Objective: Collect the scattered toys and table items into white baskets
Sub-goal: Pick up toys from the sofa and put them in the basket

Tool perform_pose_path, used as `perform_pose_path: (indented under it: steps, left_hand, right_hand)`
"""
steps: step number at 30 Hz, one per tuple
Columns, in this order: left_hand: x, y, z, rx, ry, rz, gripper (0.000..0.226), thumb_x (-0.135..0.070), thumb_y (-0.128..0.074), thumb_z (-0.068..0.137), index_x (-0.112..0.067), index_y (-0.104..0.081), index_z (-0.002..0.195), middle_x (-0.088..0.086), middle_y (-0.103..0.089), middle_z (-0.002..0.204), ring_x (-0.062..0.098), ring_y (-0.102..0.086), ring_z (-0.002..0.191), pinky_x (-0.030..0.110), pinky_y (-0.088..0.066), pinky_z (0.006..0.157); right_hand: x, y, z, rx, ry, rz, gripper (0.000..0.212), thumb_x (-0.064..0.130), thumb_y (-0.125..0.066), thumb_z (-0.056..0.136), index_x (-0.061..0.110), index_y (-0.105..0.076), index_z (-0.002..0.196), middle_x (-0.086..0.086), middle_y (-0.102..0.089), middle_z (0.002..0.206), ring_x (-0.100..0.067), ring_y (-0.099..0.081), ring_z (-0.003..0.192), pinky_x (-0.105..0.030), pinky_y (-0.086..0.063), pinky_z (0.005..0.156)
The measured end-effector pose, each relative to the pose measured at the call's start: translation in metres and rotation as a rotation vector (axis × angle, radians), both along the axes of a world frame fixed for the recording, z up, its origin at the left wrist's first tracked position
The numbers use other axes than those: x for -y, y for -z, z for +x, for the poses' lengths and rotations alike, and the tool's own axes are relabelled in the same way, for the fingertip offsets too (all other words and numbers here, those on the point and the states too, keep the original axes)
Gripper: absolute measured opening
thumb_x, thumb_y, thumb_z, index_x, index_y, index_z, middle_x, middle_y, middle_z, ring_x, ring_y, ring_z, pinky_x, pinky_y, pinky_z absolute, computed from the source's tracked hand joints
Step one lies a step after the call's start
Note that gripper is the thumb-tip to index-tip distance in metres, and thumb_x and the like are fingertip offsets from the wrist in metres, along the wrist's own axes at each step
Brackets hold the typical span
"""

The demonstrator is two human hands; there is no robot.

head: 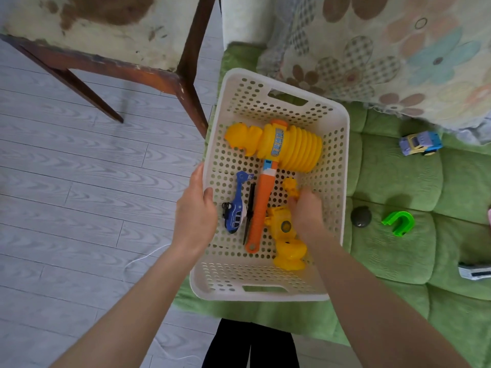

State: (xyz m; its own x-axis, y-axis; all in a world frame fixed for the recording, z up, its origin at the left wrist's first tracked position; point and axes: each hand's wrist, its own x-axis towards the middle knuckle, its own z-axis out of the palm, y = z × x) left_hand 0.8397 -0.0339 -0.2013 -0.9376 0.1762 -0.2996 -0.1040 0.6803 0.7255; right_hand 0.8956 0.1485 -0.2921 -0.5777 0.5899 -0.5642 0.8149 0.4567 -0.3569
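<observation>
A white perforated basket [335, 120] rests on the edge of a green cushioned seat [398, 251]. Inside lie a yellow and orange squeaky hammer [289, 147], a blue toy helicopter [235, 211] and yellow toy pieces [288, 251]. My left hand [195, 211] grips the basket's left rim, thumb inside. My right hand [305, 211] is down in the basket, fingers curled around a yellow toy [291, 188]. Loose on the seat are a purple and blue toy car [421, 143], a dark round ball [360, 216], a green arch piece [400, 223] and a white toy vehicle [474, 272].
A wooden chair [186, 83] with a worn cushion stands on the grey plank floor [66, 195] left of the basket. A floral blanket [385, 54] covers the back of the seat. My dark trouser legs [249, 346] show at the bottom.
</observation>
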Motion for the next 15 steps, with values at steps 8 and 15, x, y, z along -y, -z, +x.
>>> perform_pose_path:
  steps: [8, 15]
  left_hand:
    - [-0.004, -0.004, 0.007, -0.013, -0.014, 0.035, 0.043, -0.01, -0.037, 0.097, -0.017, -0.036, 0.138, -0.013, -0.052, 0.106, -0.022, -0.049, 0.079, -0.008, -0.034, 0.061]
    - [-0.018, -0.014, 0.012, -0.053, -0.037, -0.042, 0.042, -0.007, -0.037, 0.096, -0.015, -0.038, 0.137, -0.011, -0.049, 0.103, -0.02, -0.047, 0.076, -0.004, -0.037, 0.061]
  right_hand:
    - [-0.019, -0.018, 0.022, -0.339, 0.195, -0.112, 0.018, 0.015, -0.05, 0.094, 0.01, -0.06, 0.108, -0.005, -0.064, 0.098, -0.013, -0.062, 0.087, -0.019, -0.042, 0.068]
    - [-0.088, -0.013, 0.095, -0.288, 0.531, 0.058, 0.021, 0.015, -0.051, 0.094, 0.001, -0.059, 0.107, -0.016, -0.068, 0.091, -0.023, -0.065, 0.068, -0.029, -0.05, 0.064]
